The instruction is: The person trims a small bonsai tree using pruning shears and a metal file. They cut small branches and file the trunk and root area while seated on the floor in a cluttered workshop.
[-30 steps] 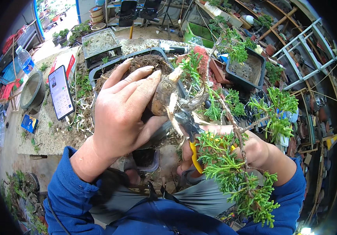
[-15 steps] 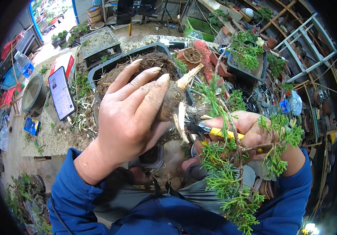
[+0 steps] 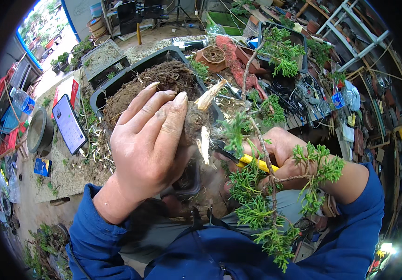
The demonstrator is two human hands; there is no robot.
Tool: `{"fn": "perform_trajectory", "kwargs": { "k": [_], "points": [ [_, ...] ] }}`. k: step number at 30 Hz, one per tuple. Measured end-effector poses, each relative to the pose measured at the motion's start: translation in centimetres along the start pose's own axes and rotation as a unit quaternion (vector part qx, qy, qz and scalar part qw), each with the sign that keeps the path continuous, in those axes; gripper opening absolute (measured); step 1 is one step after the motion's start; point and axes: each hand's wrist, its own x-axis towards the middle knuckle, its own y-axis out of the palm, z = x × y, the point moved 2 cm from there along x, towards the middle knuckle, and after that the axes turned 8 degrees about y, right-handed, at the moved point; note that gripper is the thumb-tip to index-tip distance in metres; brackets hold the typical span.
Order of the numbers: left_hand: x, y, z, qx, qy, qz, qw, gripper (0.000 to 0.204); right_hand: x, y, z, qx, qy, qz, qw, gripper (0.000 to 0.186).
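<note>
My left hand [image 3: 147, 135] is wrapped round the thick trunk [image 3: 194, 121] of a juniper, its fingers curled over the top. Two splintered, pale stubs of bare wood [image 3: 210, 95] stick out of the trunk. In my right hand [image 3: 286, 151] are yellow-handled pliers [image 3: 260, 164]; their dark jaws sit beside the lower stub [image 3: 204, 145], and whether they grip it I cannot tell. Green juniper branches [image 3: 252, 211] hang in front of the right hand and partly hide its fingers. Behind the left hand, a fibrous root mass with soil [image 3: 163, 77] lies in a dark plastic tray [image 3: 99, 96].
A phone [image 3: 69, 125] leans against a round grey pot [image 3: 40, 130] on the left of the slab. A terracotta pot [image 3: 212, 57] stands behind the tray, near a red rough strip [image 3: 233, 58]. Tools and cables [image 3: 299, 93] clutter the right; a pale ladder-like frame [image 3: 357, 35] stands beyond.
The view has shifted, so the background sits further left and higher. The pliers and branches have moved slightly left and down; their handles look closer together. Both hands keep their hold.
</note>
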Motion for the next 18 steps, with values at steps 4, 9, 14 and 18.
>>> {"fn": "perform_trajectory", "kwargs": {
  "k": [4, 9, 14, 18],
  "points": [
    [0.0, 0.0, -0.6, 0.007, -0.005, 0.011, 1.000, 0.062, -0.7, 0.3, -0.7, 0.115, 0.100, 0.020, 0.988, 0.049],
    [0.4, 0.3, -1.7, 0.028, 0.005, 0.017, 0.999, 0.055, -0.6, 1.7, -2.5, 0.269, 0.207, 0.048, 0.939, 0.020],
    [0.7, 0.4, -1.5, 0.018, 0.005, 0.010, 1.000, 0.056, -0.3, 3.0, -3.2, 0.248, 0.148, -0.010, 0.957, 0.030],
    [0.5, 0.4, -1.4, 0.032, 0.010, 0.007, 0.999, 0.058, 0.0, 2.6, -1.8, -0.116, -0.047, -0.090, 0.988, 0.015]
  ]
}}
